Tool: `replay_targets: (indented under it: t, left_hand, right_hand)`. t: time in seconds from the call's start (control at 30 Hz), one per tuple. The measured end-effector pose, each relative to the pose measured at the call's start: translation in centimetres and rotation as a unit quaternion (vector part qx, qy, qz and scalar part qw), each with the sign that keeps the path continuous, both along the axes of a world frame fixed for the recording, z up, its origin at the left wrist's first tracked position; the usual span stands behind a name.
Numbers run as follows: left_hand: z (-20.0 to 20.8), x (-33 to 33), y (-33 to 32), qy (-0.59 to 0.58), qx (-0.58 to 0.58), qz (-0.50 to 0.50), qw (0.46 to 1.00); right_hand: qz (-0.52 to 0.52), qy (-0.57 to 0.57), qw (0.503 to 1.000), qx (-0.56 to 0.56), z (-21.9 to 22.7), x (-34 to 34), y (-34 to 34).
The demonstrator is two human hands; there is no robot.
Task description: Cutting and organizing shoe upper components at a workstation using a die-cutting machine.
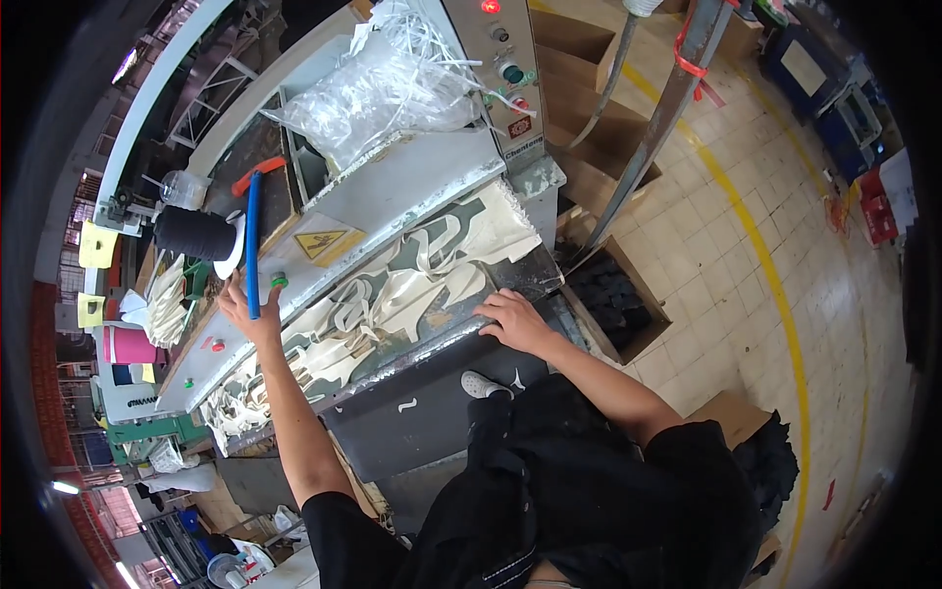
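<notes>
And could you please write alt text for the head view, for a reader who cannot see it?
A person's left hand is by a machine's blue bar and green button, the right hand at the near edge of a work surface strewn with cream strips. A black spool stands beyond the left hand.

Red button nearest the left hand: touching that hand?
Apart. The head view shows bare grey panel between the red button and the left hand.

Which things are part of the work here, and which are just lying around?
Probably part of it:
green button by the left hand
pale cut-up sheet beside the right hand

Seemingly just lying about:
clear plastic bag
pink container
box of dark pieces
</notes>
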State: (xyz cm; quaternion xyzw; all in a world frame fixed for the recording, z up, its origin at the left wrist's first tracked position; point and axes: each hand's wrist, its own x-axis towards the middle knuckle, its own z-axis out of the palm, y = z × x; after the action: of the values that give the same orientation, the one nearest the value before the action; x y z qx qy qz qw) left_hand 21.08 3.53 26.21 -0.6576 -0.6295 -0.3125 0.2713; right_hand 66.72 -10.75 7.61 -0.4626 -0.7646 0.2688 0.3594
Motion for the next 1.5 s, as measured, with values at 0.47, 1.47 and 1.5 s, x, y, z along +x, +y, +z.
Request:
replay_targets:
  t: [0.47, 1.47, 1.5]
  left_hand:
    - [0.1, -0.2, -0.8, -0.021, -0.078, -0.004, 0.997]
    - [-5.7, 23.1, -17.7, -0.647, -0.203, -0.179, 0.713]
    - [-8.4, 24.3, -19.6, -0.684, -0.257, -0.159, 0.664]
  right_hand:
    - [0.000, -0.005, 0.999, -0.037, 0.2, -0.4, -0.9]
    - [-0.126, 0.034, 0.986, 0.103, -0.7, 7.6, 5.1]
    - [-0.101, -0.023, 0.986, 0.132, -0.8, 8.3, 5.8]
